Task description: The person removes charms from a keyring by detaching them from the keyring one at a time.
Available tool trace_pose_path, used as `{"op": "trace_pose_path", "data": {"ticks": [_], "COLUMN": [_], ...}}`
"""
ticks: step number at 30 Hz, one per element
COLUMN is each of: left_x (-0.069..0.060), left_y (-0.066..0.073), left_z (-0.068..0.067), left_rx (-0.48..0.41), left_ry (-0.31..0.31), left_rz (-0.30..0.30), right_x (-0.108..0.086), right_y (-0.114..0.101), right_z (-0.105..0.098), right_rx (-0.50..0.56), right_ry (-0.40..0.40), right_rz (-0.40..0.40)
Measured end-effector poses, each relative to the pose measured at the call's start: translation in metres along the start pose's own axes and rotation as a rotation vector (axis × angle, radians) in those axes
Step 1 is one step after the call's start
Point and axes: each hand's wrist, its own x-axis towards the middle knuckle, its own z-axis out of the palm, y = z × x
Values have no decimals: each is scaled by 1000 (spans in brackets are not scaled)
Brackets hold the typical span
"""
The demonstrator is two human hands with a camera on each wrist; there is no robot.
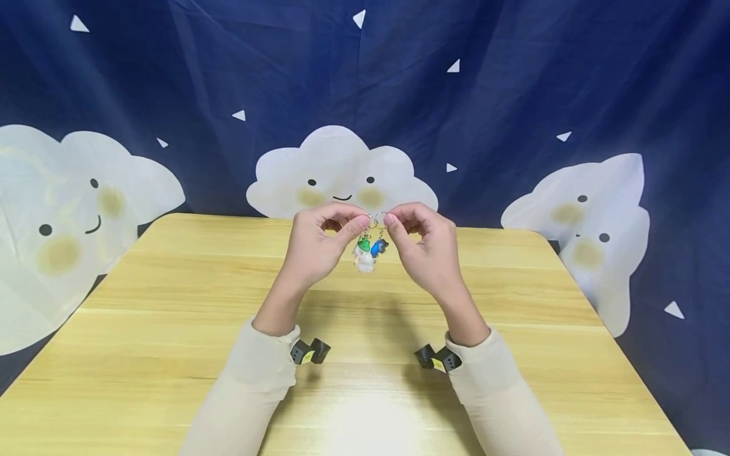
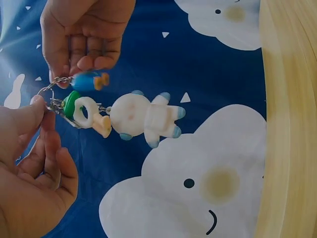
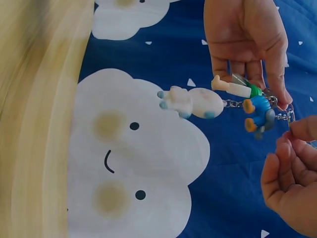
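My left hand (image 1: 319,244) pinches a thin metal ring between thumb and forefinger. Facing it, my right hand (image 1: 429,247) pinches another key ring (image 1: 381,218) the same way. Keychain charms hang between the hands. A white doll with pale blue hands and feet (image 2: 148,118) dangles lowest on a chain. Above it hangs a small figure with a green top and a white ring around it (image 2: 86,110). Nearer my right hand is a small blue figure with orange feet (image 3: 261,110). Whether the two rings are linked or only overlap, I cannot tell.
Below the hands spreads a light wooden table (image 1: 365,329). Behind it hangs a dark blue curtain (image 1: 399,88) printed with white clouds and triangles. Small black cameras (image 1: 310,351) sit on both sleeve cuffs.
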Motion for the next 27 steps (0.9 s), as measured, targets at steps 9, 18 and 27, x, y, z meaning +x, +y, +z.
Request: {"op": "trace_pose_path", "data": {"ticks": [9,18,27], "left_x": [0,0,-1], "left_y": [2,4,5], "left_z": [0,0,1], "left_rx": [0,-23,-69], "left_ry": [23,40,55], "left_rz": [-20,-10,-34], "right_x": [-1,-2,-2], "right_y": [-1,-4,-3], "right_z": [0,0,1], "right_rx": [-65,-35,10], "right_ry": [-118,-106,-93], "right_rz": [72,-53,-180]}}
